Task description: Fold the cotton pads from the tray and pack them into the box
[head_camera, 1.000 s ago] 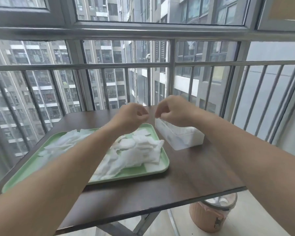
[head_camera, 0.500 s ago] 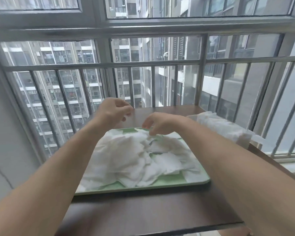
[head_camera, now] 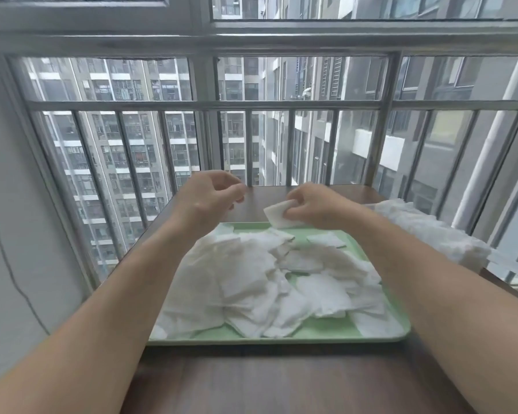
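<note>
Pinching one cotton pad [head_camera: 277, 217] by its edge above the far side of the tray [head_camera: 281, 339], right hand [head_camera: 314, 206] could lose it; left hand [head_camera: 210, 195] hovers loosely curled, empty.

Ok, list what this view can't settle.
Head view only.
Box contents: blurred, partly behind the right forearm.
Pad count on the tray: pads overlap.
Held pad: right hand covers part, fold unclear.
Left hand: curled fingers hide whatever it may pinch.
</note>
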Demonstrator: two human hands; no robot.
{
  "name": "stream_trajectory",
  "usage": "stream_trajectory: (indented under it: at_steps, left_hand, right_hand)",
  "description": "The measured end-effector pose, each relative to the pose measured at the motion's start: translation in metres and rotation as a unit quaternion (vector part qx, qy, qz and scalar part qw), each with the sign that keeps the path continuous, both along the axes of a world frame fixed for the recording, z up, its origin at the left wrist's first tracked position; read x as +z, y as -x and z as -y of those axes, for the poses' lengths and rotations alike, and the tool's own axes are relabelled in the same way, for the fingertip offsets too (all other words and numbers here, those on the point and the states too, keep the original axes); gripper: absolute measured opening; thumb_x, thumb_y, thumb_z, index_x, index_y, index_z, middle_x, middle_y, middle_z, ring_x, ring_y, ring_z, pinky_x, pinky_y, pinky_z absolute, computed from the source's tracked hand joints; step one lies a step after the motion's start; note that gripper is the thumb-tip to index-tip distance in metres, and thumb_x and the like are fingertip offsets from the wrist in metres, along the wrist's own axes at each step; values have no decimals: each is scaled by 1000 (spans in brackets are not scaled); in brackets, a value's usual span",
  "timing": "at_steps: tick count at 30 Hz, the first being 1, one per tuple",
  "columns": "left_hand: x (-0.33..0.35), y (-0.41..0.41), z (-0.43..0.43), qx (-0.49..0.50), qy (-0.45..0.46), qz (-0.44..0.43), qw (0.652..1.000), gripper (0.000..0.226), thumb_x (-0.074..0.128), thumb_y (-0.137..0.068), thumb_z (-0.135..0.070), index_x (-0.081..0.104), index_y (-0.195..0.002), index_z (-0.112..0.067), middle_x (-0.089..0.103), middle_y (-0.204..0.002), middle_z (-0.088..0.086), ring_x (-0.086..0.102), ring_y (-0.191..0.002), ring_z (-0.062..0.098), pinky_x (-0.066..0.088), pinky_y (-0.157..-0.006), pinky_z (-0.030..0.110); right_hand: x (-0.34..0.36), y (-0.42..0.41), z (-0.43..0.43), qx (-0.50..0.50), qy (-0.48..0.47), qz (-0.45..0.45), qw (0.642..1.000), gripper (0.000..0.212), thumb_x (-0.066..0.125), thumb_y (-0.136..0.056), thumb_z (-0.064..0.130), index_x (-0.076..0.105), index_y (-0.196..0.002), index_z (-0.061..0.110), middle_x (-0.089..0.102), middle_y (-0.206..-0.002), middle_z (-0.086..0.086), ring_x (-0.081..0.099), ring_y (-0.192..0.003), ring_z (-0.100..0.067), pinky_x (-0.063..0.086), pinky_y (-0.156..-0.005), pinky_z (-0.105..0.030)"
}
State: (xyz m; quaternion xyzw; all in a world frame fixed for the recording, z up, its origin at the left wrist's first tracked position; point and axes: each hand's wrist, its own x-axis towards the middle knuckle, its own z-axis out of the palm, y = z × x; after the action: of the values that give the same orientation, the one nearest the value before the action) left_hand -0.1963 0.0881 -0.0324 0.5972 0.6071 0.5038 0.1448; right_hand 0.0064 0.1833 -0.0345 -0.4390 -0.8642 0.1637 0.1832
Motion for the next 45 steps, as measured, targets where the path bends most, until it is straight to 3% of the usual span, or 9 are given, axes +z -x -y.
stream_trajectory:
  at_steps: [7,12,17,20,25,29,35,40,45]
  left_hand:
    - [-5,-15,8,-133,-8,-4,991,64,82,-71,-43,61,-127,-19,72,-113,-6,70,-102,8,57,-91,31]
    - [-6,-21,8,-99,-45,54,993,28,83,-80,-9,72,-103,-22,75,-95,1,74,-85,24,63,-77,37]
    - [-12,-13,7,-59,-9,140,988,19,68,-91,-4,67,-99,-21,68,-103,11,69,-88,25,63,-73,31]
    - [-13,-8,7,-37,12,149,988,13,64,-94,-6,68,-96,-18,67,-103,13,67,-87,23,61,-67,26]
    - [-13,-4,7,-18,7,143,990,10,65,-94,-11,70,-96,-20,67,-103,9,66,-91,23,59,-63,23]
    - [-14,-6,8,-16,2,136,991,9,65,-94,-13,71,-98,-18,65,-98,6,62,-83,16,57,-61,22]
    - [-14,-8,7,-9,2,130,991,14,65,-92,-10,72,-103,-13,66,-92,3,62,-77,13,56,-58,20]
    - [-12,-7,11,-17,5,161,987,13,61,-93,-7,70,-102,-11,69,-96,8,74,-79,21,60,-61,27]
    - [-13,-10,12,-26,20,182,983,17,60,-95,-3,65,-111,-4,69,-103,14,77,-74,23,64,-68,34]
  right_hand:
    - [13,-19,31,140,136,-173,965,19,72,-91,16,73,-106,5,74,-102,-17,67,-85,-19,56,-78,-26]
    - [10,-12,27,116,146,-266,946,21,67,-94,18,72,-106,2,76,-94,-14,71,-79,-22,60,-77,-32]
    - [-3,-7,-4,30,60,-24,997,18,56,-99,12,72,-107,14,73,-101,1,68,-88,-15,52,-71,-18]
    - [-11,4,-13,-5,16,90,996,20,59,-99,28,72,-110,18,71,-108,1,63,-90,-14,44,-77,-24]
    - [-23,23,-21,-87,24,128,988,39,70,-88,41,68,-85,2,71,-86,-11,57,-69,-22,44,-64,-30]
    - [-20,36,-16,-113,58,139,982,44,76,-84,29,45,-60,11,44,-57,-4,42,-57,-23,33,-52,-29]
    - [-18,40,-14,-112,133,126,977,13,67,-80,4,57,-70,3,49,-65,-11,46,-64,-26,43,-57,-29]
    - [-8,23,-8,-84,134,-58,986,17,66,-91,16,68,-103,4,66,-94,-7,61,-80,-21,52,-64,-28]
    - [0,-3,11,18,231,-338,912,26,66,-93,7,60,-116,-5,65,-119,-23,67,-108,-31,56,-96,-45]
